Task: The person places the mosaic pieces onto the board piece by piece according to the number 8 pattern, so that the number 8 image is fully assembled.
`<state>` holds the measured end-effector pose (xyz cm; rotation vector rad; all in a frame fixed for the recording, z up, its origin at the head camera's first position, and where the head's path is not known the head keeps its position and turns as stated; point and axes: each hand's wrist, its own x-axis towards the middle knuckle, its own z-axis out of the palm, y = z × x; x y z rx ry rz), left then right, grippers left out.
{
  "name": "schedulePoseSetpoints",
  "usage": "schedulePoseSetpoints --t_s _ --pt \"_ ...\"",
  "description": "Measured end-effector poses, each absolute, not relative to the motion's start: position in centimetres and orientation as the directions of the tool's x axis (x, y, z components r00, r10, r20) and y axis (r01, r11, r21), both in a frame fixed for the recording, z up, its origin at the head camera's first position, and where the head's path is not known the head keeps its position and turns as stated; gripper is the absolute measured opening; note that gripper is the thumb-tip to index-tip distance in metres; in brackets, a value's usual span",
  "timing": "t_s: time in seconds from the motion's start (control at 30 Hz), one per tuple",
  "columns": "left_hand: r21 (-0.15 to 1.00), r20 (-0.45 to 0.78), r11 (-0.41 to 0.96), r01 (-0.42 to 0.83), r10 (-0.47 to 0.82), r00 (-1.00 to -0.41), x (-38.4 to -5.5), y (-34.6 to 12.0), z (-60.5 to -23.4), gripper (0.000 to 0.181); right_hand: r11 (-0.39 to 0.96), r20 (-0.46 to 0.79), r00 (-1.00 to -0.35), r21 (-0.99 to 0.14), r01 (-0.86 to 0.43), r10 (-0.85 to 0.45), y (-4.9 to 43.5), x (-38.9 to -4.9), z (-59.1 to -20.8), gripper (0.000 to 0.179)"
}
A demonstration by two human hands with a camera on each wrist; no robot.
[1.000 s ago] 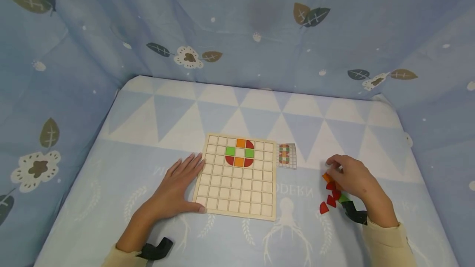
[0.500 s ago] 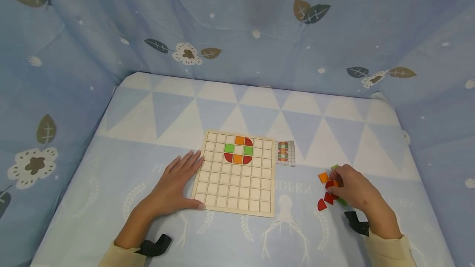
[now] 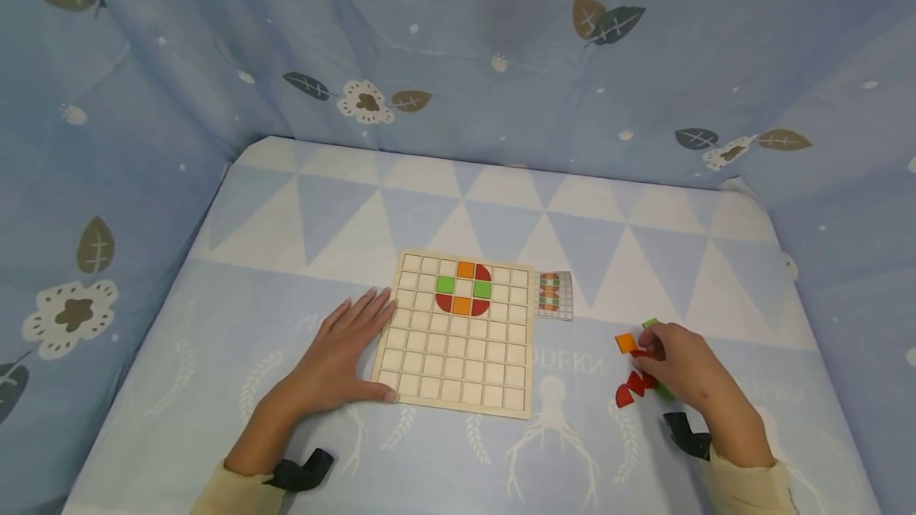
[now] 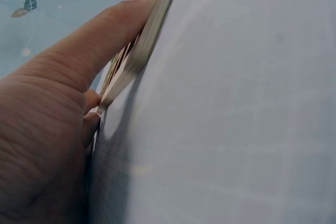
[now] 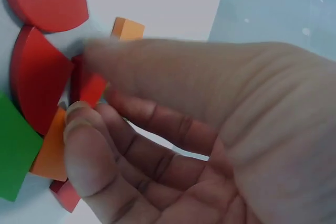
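A square wooden grid board (image 3: 444, 356) lies on the table, with orange, green and red pieces set in a ring near its far edge. My left hand (image 3: 339, 364) rests spread along its left side, fingertips on that edge and thumb (image 4: 100, 38) at the near corner. At the right, my right hand (image 3: 683, 356) reaches into a small pile of loose pieces. Its thumb and fingertips pinch a red quarter-circle piece (image 5: 89, 85), partly hidden by the thumb. Around it lie other red quarter-circle pieces (image 5: 42, 80), an orange piece (image 5: 51, 153) and a green piece (image 5: 16, 148).
A small pattern card (image 3: 564, 296) sits against the board's right edge. An orange square (image 3: 626, 342) and a green piece (image 3: 650, 323) lie at the far side of the pile. Patterned blue cloth (image 3: 458, 62) stands around the table.
My right hand has moved slightly back among the loose pieces, uncovering the orange square and a green piece, and its fingers have come to a red piece. The left hand stays on the board.
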<state>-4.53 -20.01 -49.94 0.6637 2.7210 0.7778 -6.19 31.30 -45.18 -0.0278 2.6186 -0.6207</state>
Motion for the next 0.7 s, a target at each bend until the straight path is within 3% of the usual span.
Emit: schedulePoseSetpoints --t_s 0.4,0.7 --pt "0.550 -0.073 0.748 0.370 0.485 -0.871 -4.4 -20.0 -50.1 0.131 0.900 -0.430 -0.896 -0.426 0.091 -0.113 31.2 -6.1 -44.9 0.018" --pt "0.547 -0.110 0.759 0.352 0.482 -0.869 -4.6 -20.1 -49.9 0.131 0.855 -0.365 -0.887 -0.516 -0.060 -0.283 30.4 -7.0 -44.1 0.011"
